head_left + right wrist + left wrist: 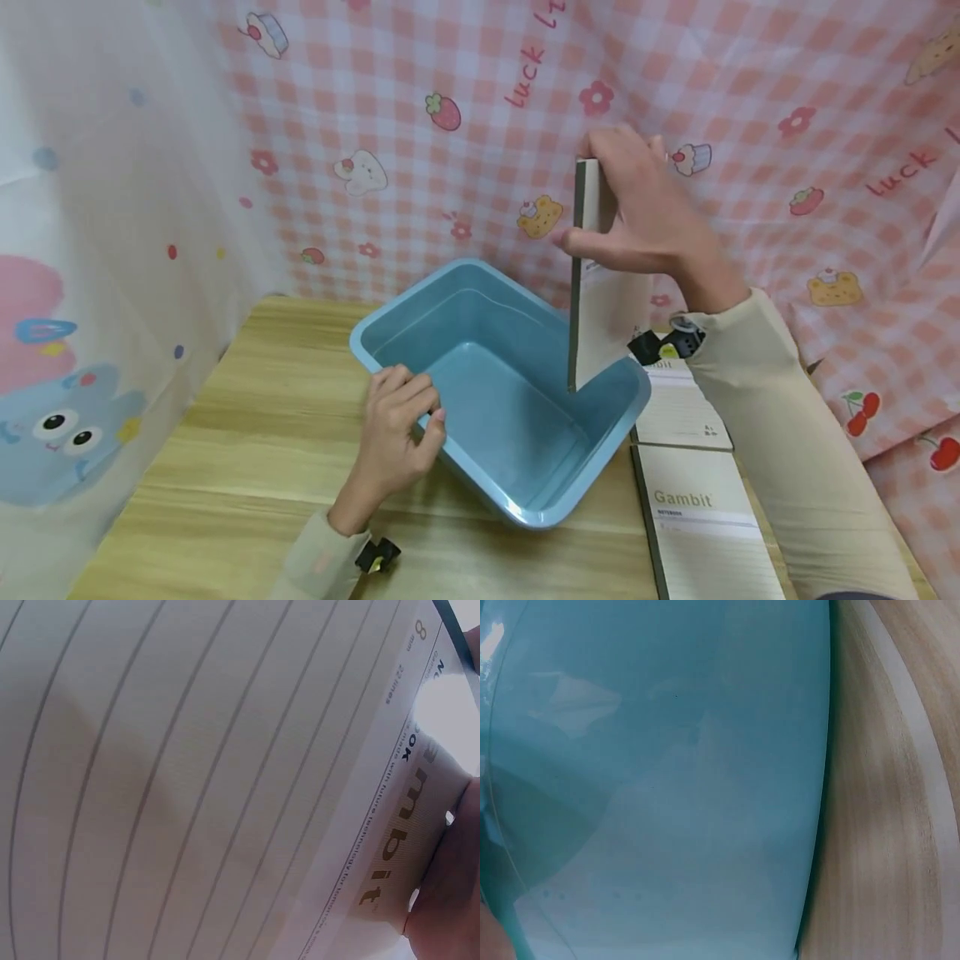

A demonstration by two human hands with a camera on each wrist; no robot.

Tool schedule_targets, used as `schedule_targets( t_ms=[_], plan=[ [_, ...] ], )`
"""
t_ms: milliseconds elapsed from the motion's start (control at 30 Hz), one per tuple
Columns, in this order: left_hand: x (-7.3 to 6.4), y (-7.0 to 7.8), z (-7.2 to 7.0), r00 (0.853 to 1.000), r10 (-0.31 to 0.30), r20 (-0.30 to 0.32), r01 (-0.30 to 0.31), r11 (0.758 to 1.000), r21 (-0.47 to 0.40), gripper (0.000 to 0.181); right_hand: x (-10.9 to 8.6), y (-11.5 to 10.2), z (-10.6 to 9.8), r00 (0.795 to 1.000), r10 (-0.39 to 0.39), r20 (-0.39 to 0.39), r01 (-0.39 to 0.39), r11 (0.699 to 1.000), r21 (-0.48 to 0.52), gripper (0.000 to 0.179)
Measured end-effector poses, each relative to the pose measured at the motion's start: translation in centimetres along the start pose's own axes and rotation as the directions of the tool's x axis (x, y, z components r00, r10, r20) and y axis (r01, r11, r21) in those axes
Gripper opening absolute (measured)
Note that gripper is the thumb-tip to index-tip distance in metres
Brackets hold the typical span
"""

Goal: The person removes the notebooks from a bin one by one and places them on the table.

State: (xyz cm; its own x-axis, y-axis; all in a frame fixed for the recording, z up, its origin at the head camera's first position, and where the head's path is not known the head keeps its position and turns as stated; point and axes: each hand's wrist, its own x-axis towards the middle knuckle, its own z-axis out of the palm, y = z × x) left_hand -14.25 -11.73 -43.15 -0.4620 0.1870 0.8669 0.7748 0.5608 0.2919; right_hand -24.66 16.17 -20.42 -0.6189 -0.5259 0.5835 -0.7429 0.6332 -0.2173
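Upright over the right part of a blue plastic basin (487, 408) is a notebook (603, 325) with a pale cover and a dark spine. My right hand (648, 204) grips it near its top end, thumb on the near side. Its lower corner overlaps the basin's inside in the head view. The right wrist view is filled by the lined cover of the notebook (187, 787), with fingers (450, 892) at its edge. My left hand (397, 425) holds the basin's near left rim, fingers curled over it. The left wrist view shows the basin's outer wall (690, 787).
Two more notebooks, a nearer one (708, 525) and a farther one (678, 417), lie in line right of the basin, the farther partly under my right sleeve (795, 442). The wooden table (247, 433) meets a checked curtain (480, 183) behind and a white curtain (97, 208) at left.
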Motion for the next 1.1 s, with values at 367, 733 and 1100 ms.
schedule_targets(
  t_ms=[367,733,1100],
  plan=[
    [0.2,0.0,0.0,1.000,-0.009,0.014,0.009,1.000,0.012,0.021,-4.5,3.4,-2.3,0.990,0.118,0.080,-0.106,0.984,-0.142,0.050],
    [0.0,0.2,0.1,1.000,-0.011,0.014,0.011,1.000,0.012,0.022,-11.3,7.2,-1.8,0.923,0.332,0.195,-0.268,0.917,-0.295,0.048],
    [0.2,0.2,0.1,1.000,0.004,-0.002,-0.005,1.000,-0.012,0.024,-20.2,11.0,-2.2,0.812,0.491,0.317,-0.351,0.843,-0.406,0.050]
  ],
)
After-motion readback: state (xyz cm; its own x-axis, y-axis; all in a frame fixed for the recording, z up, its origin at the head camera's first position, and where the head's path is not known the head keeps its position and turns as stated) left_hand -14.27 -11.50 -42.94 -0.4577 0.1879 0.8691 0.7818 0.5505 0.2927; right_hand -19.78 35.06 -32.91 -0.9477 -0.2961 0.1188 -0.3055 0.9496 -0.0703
